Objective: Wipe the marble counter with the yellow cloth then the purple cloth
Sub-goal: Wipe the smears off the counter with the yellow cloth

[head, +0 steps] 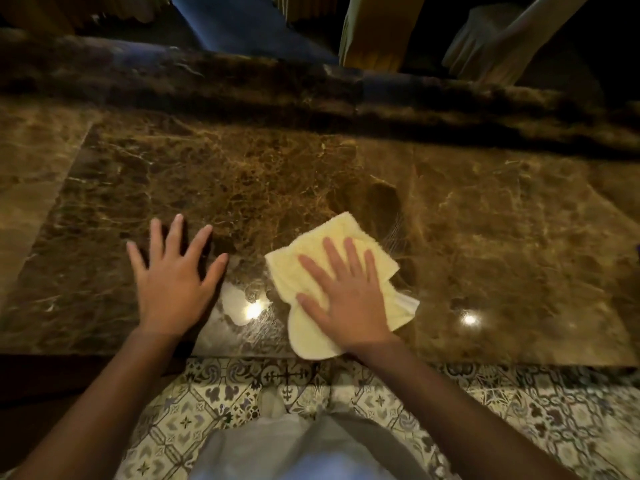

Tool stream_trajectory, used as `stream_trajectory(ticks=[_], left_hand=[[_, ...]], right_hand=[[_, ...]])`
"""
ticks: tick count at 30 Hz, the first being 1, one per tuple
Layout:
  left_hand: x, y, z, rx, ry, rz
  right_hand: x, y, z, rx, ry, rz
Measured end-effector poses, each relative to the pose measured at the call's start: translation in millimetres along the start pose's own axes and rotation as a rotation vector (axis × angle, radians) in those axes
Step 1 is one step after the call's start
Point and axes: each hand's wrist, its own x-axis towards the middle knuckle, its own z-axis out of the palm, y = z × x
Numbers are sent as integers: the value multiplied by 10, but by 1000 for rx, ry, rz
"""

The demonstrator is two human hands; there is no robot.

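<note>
The brown marble counter (311,174) fills the middle of the head view. A folded yellow cloth (339,233) lies flat on it near the front edge. My right hand (346,292) presses down on the cloth with the fingers spread. To the left of the cloth, my left hand (173,275) rests flat on the bare marble with fingers apart and holds nothing. A sliver of purple (638,252) shows at the right edge of the view; whether it is the purple cloth cannot be told.
A raised marble ledge (311,84) runs along the back of the counter. Behind it stand fabric-covered shapes (377,32). Patterned floor tiles (519,410) lie below the counter's front edge. Bright lamp reflections (469,319) shine on the marble.
</note>
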Motion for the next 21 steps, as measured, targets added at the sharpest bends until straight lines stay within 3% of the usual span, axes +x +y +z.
stream_trajectory(ticks=[6,10,12,16,19,21], left_hand=[[-67,-135,21,-36,-38,-13],[-74,-137,1,-49,-20,-17],[-86,-131,5,-48,-18,-18],[-70,-141,1,-75,-12,-5],[-83,-174,0,-92,-17,-2],[-83,-190,-7,-108,-12,4]], right_hand=[[-378,1044,-119,25,85,552],[-279,763,-66,77,126,736],[-47,483,-43,77,118,660],[264,-188,-8,10,69,325],[-167,-610,103,3,9,-19],[-520,-536,127,19,-15,-124]])
